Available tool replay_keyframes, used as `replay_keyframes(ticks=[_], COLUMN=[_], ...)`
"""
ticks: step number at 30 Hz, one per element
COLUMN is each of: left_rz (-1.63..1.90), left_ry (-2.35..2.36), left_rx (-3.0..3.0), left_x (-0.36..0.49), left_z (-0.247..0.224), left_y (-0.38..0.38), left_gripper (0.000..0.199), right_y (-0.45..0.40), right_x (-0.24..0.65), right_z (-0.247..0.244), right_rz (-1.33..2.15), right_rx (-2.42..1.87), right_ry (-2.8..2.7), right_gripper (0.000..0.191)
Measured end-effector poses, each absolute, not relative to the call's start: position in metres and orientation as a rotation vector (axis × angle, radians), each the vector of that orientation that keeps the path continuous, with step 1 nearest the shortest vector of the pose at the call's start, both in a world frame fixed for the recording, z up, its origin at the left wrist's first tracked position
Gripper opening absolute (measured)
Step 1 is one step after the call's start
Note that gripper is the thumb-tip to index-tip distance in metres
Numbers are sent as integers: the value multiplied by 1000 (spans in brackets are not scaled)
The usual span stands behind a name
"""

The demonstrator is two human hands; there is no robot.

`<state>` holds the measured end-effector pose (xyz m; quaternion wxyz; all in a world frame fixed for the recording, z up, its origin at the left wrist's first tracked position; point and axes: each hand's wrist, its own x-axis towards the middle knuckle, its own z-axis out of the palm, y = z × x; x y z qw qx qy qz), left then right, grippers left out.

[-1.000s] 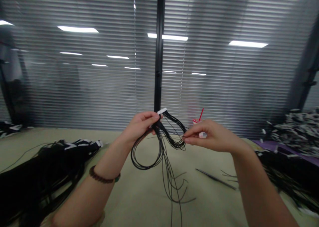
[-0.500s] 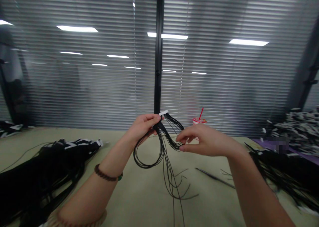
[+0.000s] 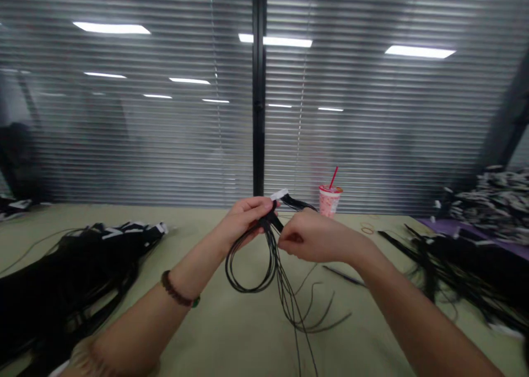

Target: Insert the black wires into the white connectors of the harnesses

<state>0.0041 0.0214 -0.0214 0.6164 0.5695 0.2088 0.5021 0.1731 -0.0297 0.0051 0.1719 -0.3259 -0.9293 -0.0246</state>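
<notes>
A black cable bundle [image 3: 251, 290] hangs in a round loop below my left hand [image 3: 248, 216], whose thumb and fingers pinch it near a white connector [image 3: 280, 194]. Loose wire ends trail down from the bundle to the right of the loop. Just right of the connector, my right hand [image 3: 306, 236] is closed on the black wires, its fingers curled close to the dark wrapped part of the bundle. The exact grip of the right fingertips is partly hidden by the hand itself.
On the pale table [image 3: 215, 333] lie black cable piles at left [image 3: 82, 278] and right [image 3: 475, 267]. A pink cup [image 3: 329, 202] with a red straw stands behind my right hand. A thin dark tool [image 3: 343, 275] and rubber bands [image 3: 367, 229] lie at right.
My right hand has moved left, closer to my left hand and the wrapped part of the bundle, and its fingers have curled in more. The whole view has shifted slightly.
</notes>
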Motion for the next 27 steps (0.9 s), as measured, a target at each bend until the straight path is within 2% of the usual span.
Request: replay_keyframes(ticks=[2, 8, 13, 20, 27], left_rz=[1109, 989, 951, 878, 894], left_ry=[495, 579, 547, 601, 638], left_rx=[1235, 995, 808, 778, 835], left_x=[-1, -21, -24, -23, -34], left_z=[-40, -97, -120, -127, -130], left_y=[17, -15, -32, -45, -71], left_gripper=[22, 16, 13, 14, 10], right_y=[-31, -45, -54, -67, -81], right_x=[169, 158, 149, 152, 154], right_z=[-10, -68, -94, -103, -101], right_rz=[-43, 404, 575, 549, 270], right_rx=[-932, -1108, -1059, -1049, -952], right_ry=[-2605, -2438, -2376, -2355, -2615], right_gripper=[23, 32, 34, 29, 21])
